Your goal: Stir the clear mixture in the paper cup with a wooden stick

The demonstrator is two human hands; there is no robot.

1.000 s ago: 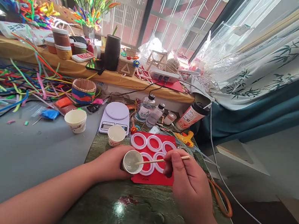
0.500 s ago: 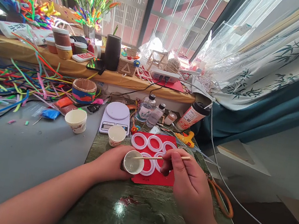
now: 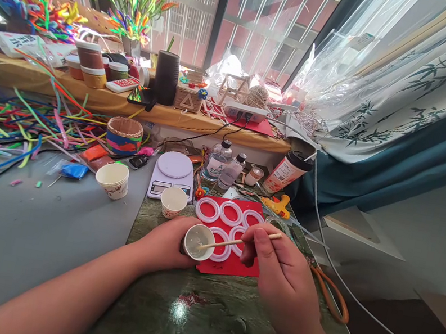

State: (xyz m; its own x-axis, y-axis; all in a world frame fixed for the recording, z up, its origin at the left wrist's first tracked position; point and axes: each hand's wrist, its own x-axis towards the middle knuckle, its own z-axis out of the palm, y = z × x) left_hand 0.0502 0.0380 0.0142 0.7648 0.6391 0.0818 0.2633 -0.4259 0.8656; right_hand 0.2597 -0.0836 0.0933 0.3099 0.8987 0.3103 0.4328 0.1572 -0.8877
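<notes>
A paper cup point(image 3: 195, 233) with clear liquid in it is wrapped by my left hand point(image 3: 165, 243), its mouth tilted toward me. My right hand point(image 3: 275, 261) pinches a thin wooden stick point(image 3: 227, 242), whose lower tip is inside the cup. Behind and partly under my hands lies a red sheet point(image 3: 206, 267) bearing several pale ring-shaped molds point(image 3: 207, 210). Another paper cup point(image 3: 173, 202) stands just behind my left hand, in front of a white kitchen scale point(image 3: 174, 165).
Farther left stands a paper cup point(image 3: 112, 180) near a painted pot point(image 3: 124, 136). Two bottles point(image 3: 231, 170), a drink cup point(image 3: 287, 173) and a yellow glue gun point(image 3: 278, 205) are at the back. Orange-handled scissors point(image 3: 332, 296) lie at the right edge.
The stick's tip has moved lower within the cup, toward its near side, and the stick slants more steeply. My left hand and the cup have barely moved.
</notes>
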